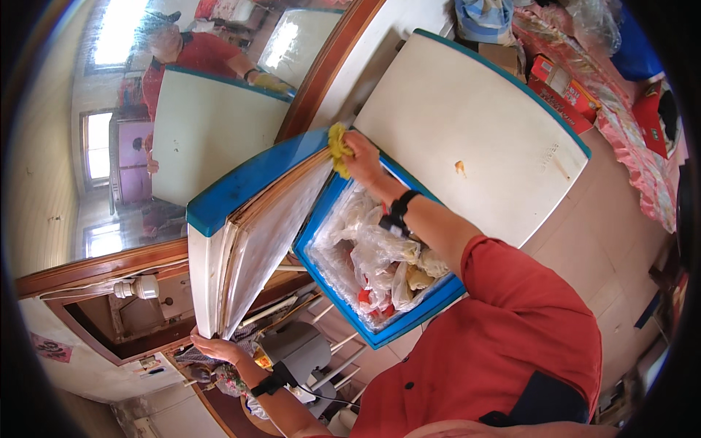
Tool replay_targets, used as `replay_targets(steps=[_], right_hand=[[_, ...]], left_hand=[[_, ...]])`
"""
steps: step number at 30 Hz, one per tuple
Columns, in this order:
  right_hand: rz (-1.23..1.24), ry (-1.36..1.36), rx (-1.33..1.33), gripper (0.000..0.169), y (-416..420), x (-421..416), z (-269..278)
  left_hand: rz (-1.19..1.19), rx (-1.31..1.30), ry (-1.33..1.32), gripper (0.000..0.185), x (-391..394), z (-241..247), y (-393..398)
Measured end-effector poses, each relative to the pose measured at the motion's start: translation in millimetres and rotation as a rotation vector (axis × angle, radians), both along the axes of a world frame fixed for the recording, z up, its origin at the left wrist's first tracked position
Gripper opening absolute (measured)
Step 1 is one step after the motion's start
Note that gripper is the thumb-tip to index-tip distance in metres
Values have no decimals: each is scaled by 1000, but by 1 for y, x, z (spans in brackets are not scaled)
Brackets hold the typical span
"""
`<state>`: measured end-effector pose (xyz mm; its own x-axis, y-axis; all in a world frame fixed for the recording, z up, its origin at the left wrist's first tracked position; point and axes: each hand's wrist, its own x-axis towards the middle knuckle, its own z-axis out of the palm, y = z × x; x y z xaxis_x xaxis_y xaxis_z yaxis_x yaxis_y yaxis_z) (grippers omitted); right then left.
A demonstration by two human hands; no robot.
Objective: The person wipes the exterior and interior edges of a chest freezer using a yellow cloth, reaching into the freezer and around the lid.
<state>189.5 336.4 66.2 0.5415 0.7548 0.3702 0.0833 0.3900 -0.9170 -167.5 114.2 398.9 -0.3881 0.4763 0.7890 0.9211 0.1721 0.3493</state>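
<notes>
My right hand point(363, 159) grips a crumpled yellow cloth point(339, 149) at the hinge-side end of a raised freezer lid point(257, 175). The lid has a blue-green trim, a white outer edge and a pale inner panel with brown-stained seals. Down at the lid's free edge, my left hand point(219, 349) holds it up from below. Under the lid, the chest freezer point(334, 298) has a blue rim and frost-covered inner walls. Clear plastic bags point(378, 252) of food fill it, partly hidden behind my right forearm.
A second white lid point(471, 131), lying flat, adjoins the opening. A wood-framed mirror point(312, 76) on the wall reflects a person and the lid. Red cardboard boxes point(564, 93) and pink frilled fabric point(630, 142) lie at right. A grey stool-like object point(296, 350) stands beyond my left forearm.
</notes>
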Motion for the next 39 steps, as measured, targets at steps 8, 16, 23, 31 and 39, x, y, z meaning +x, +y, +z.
replay_targets(steps=[8, 16, 23, 31, 39], right_hand=[[92, -62, -460, 24, 36, -4, -34], [200, 62, -2, 24, -61, 29, 117], [228, 87, 549, 30, -112, 43, 253], [-327, -351, 480, 27, -100, -25, 260], [-612, -649, 292, 38, -112, -90, 280]], left_hand=[[-40, 12, -34, 57, 24, -3, -5], [-53, 52, 161, 60, 14, -2, -4], [-108, 70, 334, 53, 11, 14, 28], [-441, 39, 224, 37, -16, 33, 39], [-489, -15, 443, 30, -67, 45, 6]])
